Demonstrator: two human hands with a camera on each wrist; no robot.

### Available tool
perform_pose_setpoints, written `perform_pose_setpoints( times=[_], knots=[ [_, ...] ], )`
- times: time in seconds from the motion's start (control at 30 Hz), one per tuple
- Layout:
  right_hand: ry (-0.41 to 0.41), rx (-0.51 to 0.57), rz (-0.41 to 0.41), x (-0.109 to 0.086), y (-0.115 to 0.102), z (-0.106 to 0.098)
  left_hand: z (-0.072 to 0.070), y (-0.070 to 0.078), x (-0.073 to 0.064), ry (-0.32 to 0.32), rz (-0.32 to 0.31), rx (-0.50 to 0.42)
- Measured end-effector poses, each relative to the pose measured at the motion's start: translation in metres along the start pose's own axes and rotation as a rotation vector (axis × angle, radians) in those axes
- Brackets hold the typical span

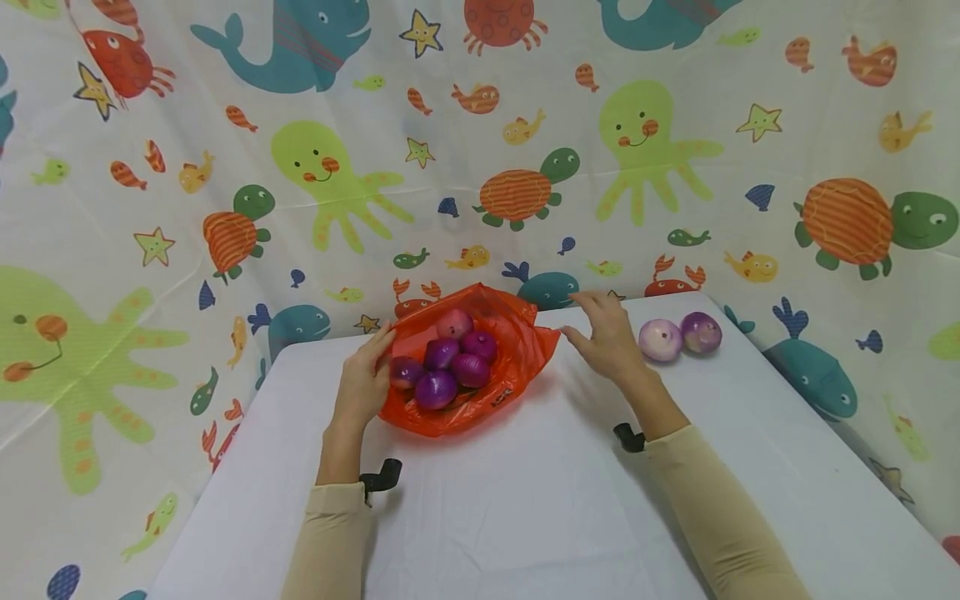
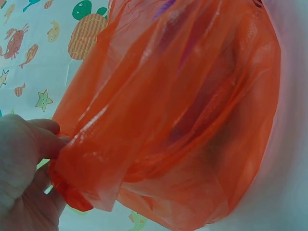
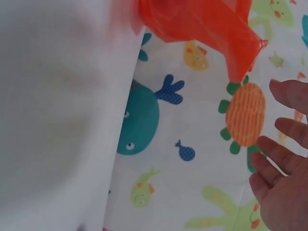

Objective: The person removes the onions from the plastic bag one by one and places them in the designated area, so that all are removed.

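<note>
A thin red plastic bag (image 1: 517, 350) lies open on the table with several purple onions (image 1: 437, 389) inside it. At the bag's left edge my left hand (image 1: 365, 379) pinches the plastic between thumb and fingers; the left wrist view shows the gathered edge in the hand (image 2: 33, 168). My right hand (image 1: 606, 337) is just right of the bag, its fingers spread and holding nothing. In the right wrist view a gap shows between these fingers (image 3: 284, 154) and the bag's pointed corner (image 3: 240, 53).
Two more onions, a pale one (image 1: 661, 340) and a purple one (image 1: 701, 333), sit on the white table (image 1: 510, 517) to the right of my right hand. A curtain (image 1: 465, 167) printed with sea animals hangs behind the table and along its sides.
</note>
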State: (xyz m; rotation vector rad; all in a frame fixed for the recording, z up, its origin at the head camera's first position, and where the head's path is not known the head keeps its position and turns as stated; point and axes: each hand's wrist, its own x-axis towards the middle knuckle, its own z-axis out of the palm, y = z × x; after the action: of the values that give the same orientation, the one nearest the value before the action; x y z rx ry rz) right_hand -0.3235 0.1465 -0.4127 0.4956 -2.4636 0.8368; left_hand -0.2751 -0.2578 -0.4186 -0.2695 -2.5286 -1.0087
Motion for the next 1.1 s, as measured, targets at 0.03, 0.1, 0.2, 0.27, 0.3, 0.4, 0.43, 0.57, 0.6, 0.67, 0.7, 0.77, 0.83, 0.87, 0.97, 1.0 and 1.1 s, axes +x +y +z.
perform_pose_setpoints(
  times=[0.03,0.1,0.2,0.27,0.3,0.4,0.43,0.57,0.6,0.67,0.7,0.77,0.83,0.87,0.97,1.0,1.1],
  knots=[
    [0.002,-0.003,-0.008,0.0,-0.002,0.001,0.0,0.0,0.0,-0.001,0.0,0.0],
    [0.007,-0.005,-0.028,0.0,-0.005,0.004,-0.001,0.001,-0.001,-0.003,0.001,-0.003],
    [0.01,0.003,-0.063,0.001,-0.011,0.007,-0.002,0.001,-0.001,-0.002,0.002,-0.005],
    [0.006,0.011,-0.085,0.001,-0.015,0.009,-0.002,0.001,-0.001,-0.003,0.001,-0.004],
    [0.006,0.014,-0.097,0.001,-0.017,0.011,-0.003,0.001,-0.001,-0.004,0.001,-0.006],
    [0.002,0.02,-0.126,0.0,-0.023,0.014,-0.003,0.001,0.0,-0.005,-0.002,-0.008],
    [0.0,0.022,-0.135,0.0,-0.025,0.015,-0.003,0.001,0.0,-0.005,-0.004,-0.008],
    [-0.027,0.052,-0.146,-0.001,-0.035,0.019,-0.004,0.001,0.0,-0.002,-0.008,-0.006],
    [-0.036,0.056,-0.144,-0.002,-0.038,0.02,-0.004,0.001,0.0,0.0,-0.007,-0.005],
    [-0.048,0.062,-0.134,-0.002,-0.042,0.021,-0.004,0.0,0.0,0.001,-0.005,-0.004],
    [-0.052,0.063,-0.13,-0.002,-0.043,0.022,-0.004,0.0,0.0,0.0,-0.003,-0.005],
    [-0.056,0.065,-0.127,-0.002,-0.045,0.024,-0.003,0.0,0.0,0.0,-0.002,-0.005],
    [-0.054,0.072,-0.128,-0.002,-0.047,0.027,-0.003,0.0,0.0,-0.001,-0.001,-0.006],
    [-0.053,0.08,-0.134,-0.001,-0.048,0.029,-0.003,0.0,-0.001,-0.002,-0.001,-0.007],
    [-0.057,0.096,-0.146,-0.001,-0.051,0.033,-0.003,0.0,-0.001,-0.001,0.004,-0.007],
    [-0.06,0.101,-0.147,0.0,-0.052,0.035,-0.003,-0.001,-0.001,-0.001,0.005,-0.008],
    [-0.085,0.12,-0.152,0.0,-0.057,0.04,-0.002,-0.001,-0.001,0.002,0.003,-0.004]
  ],
)
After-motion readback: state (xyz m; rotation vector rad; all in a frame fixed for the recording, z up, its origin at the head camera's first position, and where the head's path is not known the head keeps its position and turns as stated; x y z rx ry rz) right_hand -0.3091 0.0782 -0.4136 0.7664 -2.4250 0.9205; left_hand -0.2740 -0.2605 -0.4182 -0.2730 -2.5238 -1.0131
